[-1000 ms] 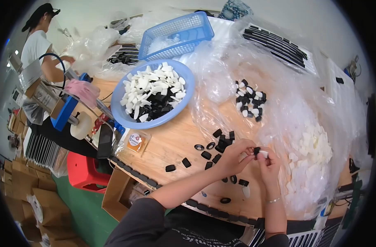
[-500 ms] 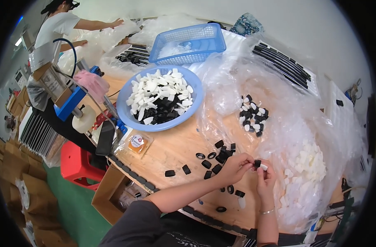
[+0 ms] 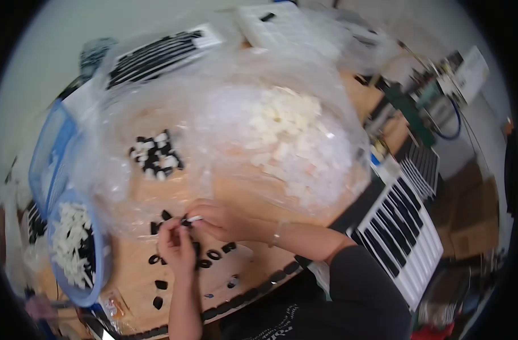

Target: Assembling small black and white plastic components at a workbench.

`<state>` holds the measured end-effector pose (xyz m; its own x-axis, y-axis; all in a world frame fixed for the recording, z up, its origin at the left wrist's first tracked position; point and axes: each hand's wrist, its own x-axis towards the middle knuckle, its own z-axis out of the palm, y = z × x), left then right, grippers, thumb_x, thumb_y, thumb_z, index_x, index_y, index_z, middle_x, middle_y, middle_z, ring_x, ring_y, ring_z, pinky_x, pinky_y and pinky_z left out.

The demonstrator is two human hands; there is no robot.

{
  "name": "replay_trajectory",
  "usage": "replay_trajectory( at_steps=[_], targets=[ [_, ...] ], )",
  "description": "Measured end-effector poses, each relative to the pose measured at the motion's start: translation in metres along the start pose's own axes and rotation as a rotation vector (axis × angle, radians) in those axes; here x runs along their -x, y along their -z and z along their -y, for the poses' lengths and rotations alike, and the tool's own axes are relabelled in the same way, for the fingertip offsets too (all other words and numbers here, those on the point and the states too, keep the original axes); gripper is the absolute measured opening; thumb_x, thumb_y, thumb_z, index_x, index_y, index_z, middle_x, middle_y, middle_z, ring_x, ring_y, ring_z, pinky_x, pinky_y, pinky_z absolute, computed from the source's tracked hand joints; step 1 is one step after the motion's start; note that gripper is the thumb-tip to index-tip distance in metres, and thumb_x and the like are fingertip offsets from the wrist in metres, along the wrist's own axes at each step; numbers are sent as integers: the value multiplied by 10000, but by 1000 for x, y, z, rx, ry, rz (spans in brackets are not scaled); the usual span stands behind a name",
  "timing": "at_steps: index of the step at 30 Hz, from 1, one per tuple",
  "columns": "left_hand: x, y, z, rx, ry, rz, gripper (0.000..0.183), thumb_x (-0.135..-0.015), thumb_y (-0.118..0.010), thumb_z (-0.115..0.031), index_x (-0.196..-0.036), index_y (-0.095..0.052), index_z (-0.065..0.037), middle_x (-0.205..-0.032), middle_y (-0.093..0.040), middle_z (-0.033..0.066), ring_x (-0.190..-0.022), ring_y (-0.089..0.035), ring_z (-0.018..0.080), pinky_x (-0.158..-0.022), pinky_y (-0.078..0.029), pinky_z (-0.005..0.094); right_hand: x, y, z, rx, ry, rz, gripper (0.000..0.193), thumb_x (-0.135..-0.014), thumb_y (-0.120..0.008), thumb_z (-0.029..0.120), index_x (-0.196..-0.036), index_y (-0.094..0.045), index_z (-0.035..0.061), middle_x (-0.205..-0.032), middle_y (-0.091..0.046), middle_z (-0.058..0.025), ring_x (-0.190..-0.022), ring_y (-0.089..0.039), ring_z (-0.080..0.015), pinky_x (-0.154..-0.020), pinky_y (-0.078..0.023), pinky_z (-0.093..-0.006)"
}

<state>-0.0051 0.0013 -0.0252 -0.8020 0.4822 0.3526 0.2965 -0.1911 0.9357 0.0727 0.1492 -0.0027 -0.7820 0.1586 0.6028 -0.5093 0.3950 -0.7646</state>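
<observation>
So both hands are up close together over the bench [image 3: 131, 266], set in from its near edge, fingertips almost meeting. Left hand [image 3: 178, 246] has its fingers pinched narrow around a small black piece [image 3: 185, 221], and the right hand [image 3: 225, 222] comes in from the right with a slim white piece [image 3: 196, 217] between thumb and fingers.

The bit that matters imo: the white one sits just right of the black one, long axis running roughly left-right, so its inner end points at the black piece instead of lying across it. Right hand is the nearer one to the white, left to the black. It's pretty blurry there, so I honestly can't tell if the white tip is inside the black piece or only touching it.

Around them: loose black pieces [image 3: 161, 285] are scattered between the left forearm and the bench's near edge, with more by the left wrist. A heap of black and white bits [image 3: 157, 156] lies farther back, toward the far edge. Blue basin [image 3: 103, 249] is over at the left side, and a spread of white pieces [image 3: 287, 110] lies beyond the right hand, among clear plastic sheeting [image 3: 225, 71].
</observation>
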Motion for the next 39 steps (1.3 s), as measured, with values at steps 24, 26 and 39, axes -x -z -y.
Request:
replay_trajectory(
  at_steps=[24, 26, 39],
  targets=[
    [-8, 9, 4, 3, 13, 150, 72, -983, -497, -88, -1018, -488, -26, -963, -553, 45, -869, -535, 109, -818, -430, 241, 2, 3, 3, -187, -225, -134, 129, -849, -643, 41, -962, -609, -12, -916, -627, -104, -809, -625, -199, -707, -524, -291],
    [-11, 5, -2, -12, 13, 171, 69, -986, -486, -88, -1015, -481, -26, -947, -548, 44, -856, -531, 108, -808, -429, 239, 1, 4, 1, -272, -274, -160, 136, -843, -650, 42, -964, -610, -7, -899, -629, -95, -799, -623, -184, -703, -522, -286],
    [-10, 7, -12, 110, -3, 166, 86, -939, -556, -44, -1020, -533, -25, -1065, -553, 66, -917, -536, 113, -844, -432, 248, 0, 6, 3, -165, -136, 1, 114, -848, -633, 15, -955, -599, -3, -970, -617, -84, -863, -600, -185, -723, -517, -282]
  ],
)
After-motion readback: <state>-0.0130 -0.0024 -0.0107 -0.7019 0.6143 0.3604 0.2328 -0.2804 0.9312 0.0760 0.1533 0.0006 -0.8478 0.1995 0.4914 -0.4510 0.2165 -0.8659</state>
